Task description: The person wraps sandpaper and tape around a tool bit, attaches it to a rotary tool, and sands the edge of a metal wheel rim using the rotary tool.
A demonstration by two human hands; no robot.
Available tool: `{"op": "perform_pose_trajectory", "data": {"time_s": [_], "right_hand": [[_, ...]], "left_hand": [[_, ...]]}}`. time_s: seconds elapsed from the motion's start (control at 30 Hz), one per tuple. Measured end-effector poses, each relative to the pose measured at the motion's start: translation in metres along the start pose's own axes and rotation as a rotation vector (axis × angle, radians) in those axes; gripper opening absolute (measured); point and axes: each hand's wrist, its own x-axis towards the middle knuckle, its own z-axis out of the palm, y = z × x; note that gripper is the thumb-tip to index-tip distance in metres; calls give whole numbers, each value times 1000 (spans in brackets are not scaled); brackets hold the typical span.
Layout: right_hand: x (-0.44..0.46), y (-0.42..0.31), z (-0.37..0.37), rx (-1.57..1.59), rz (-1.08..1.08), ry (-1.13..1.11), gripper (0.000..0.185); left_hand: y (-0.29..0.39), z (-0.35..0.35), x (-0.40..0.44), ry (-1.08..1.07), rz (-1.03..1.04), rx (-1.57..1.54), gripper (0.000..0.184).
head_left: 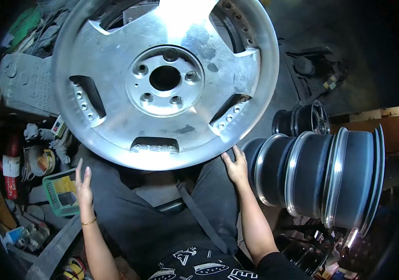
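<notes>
head view: a large silvery wheel fills the upper middle, its face turned to the camera and its lower edge in front of the person's knees. a round hole sits at its centre, five smaller holes ring that, and openings lined with small bolts are cut near the outer rim; strong glare whitens its top.

the right hand is at the wheel's lower right edge, thumb and fingers raised to the rim; whether they grip it or only rest against it is hard to make out. the left hand is apart from the wheel, below its lower left side, fingers stretched upward and nothing held. a gold bracelet circles that wrist.

just beside the left hand stands a green basket with yellow and dark things in it. farther left is a red container with a white label, and above that a grey casing. to the right, near the right hand, a row of wheel barrels lies on its side, with smaller dark wheels behind. dark trousers cover the person's legs.
</notes>
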Motion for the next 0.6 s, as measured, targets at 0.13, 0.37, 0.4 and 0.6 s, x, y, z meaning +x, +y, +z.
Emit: {"op": "perform_pose_trajectory", "data": {"time_s": [0.13,0.37,0.4,0.6], "right_hand": [[3,1,5,-17,-24,-25,59],[13,1,7,-101,-44,-57,49],[14,1,8,-91,-51,-45,48],[20,3,10,-110,-31,-52,52]], "left_hand": [[1,-3,-2,-50,13,-93,49],[-4,6,7,-27,67,-69,47],[-5,6,11,-6,71,-43,47],[-6,11,18,38,63,42,46]]}}
